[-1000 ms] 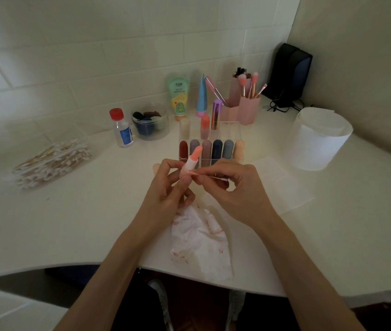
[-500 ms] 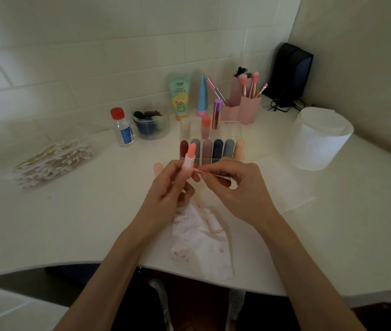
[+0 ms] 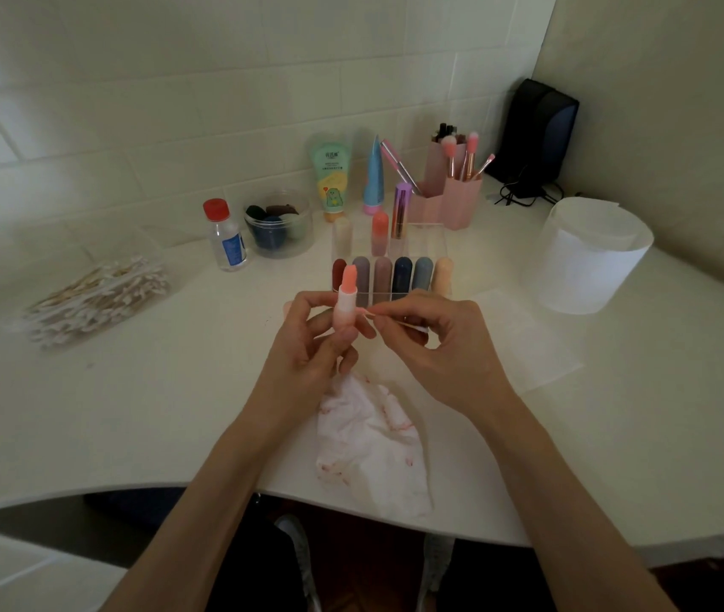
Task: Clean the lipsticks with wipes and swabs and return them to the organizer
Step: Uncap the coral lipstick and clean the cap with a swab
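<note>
You are at the swab stage of cleaning one lipstick. Your left hand (image 3: 307,351) holds the coral lipstick (image 3: 348,290) upright above the tabletop (image 3: 130,413), just in front of the clear organizer (image 3: 437,240). Its fingers (image 3: 324,322) are curled round the lower barrel, and the bullet is wound up and bare. Your right hand (image 3: 448,346) pinches a cotton swab (image 3: 411,324) between thumb and forefinger, with the swab's far tip aimed at the barrel just under the bullet. Whether the tip actually touches is too fine to tell.

Below your hands lies a crumpled used wipe (image 3: 369,443), stained red, so I judge the wiping of this stick done and the detail work in hand. The organizer's front row is full with six capped lipsticks (image 3: 391,276). The back row holds three, with free compartments on its right side.

Next, work the swab round the collar while turning the barrel with your left fingers. Go lightly, since the bullet is soft and will dent or smear. Then wind it down and find its cap. A small pink piece just behind your left hand may be it, though I cannot be sure. Stand the stick in a free back compartment. Fresh swabs are in the box (image 3: 99,293) on your left.
</note>
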The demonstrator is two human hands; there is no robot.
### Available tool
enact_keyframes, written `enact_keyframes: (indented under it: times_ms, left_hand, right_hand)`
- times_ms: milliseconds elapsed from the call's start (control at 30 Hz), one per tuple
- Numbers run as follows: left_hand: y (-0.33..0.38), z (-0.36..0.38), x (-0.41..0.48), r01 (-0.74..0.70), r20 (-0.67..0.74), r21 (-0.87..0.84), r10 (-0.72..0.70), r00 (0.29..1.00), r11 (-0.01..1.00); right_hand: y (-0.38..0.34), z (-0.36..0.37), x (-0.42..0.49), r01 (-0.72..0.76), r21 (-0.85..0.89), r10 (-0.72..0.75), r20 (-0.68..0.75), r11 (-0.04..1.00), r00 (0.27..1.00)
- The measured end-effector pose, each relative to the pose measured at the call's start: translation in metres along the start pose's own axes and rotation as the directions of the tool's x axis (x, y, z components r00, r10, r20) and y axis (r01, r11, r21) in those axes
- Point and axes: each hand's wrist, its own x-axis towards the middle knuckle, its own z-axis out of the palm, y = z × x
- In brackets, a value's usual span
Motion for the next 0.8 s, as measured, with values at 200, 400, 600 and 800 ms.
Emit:
enact_keyframes:
  times_ms: [200,400,600,800]
  left_hand:
    - [-0.0014,-0.0011,-0.0004,-0.036,0.011,0.084,0.035,0.999,0.996]
    - [0.0003,-0.0003,-0.0020,-0.015,0.028,0.147,0.011,1.000,0.989]
    - [0.0010,-0.0004,-0.0009,-0.018,0.006,0.125,0.017,1.000,0.992]
    - [-0.0031,-0.0022,0.0008,0.047,-0.059,0.083,-0.042,0.997,0.995]
  right_hand:
    - [0.0020,0.0004,-0.0002,-0.005,-0.018,0.005,0.007,1.000,1.000]
    - [0.0029,0.0019,-0.0004,0.000,-0.024,0.000,-0.003,1.000,1.000]
    - [0.0024,0.0025,-0.0010,-0.023,-0.062,0.024,0.014,0.998,1.000]
    - [0.0012,0.0010,-0.0012,-0.020,-0.079,0.021,0.009,0.997,1.000]
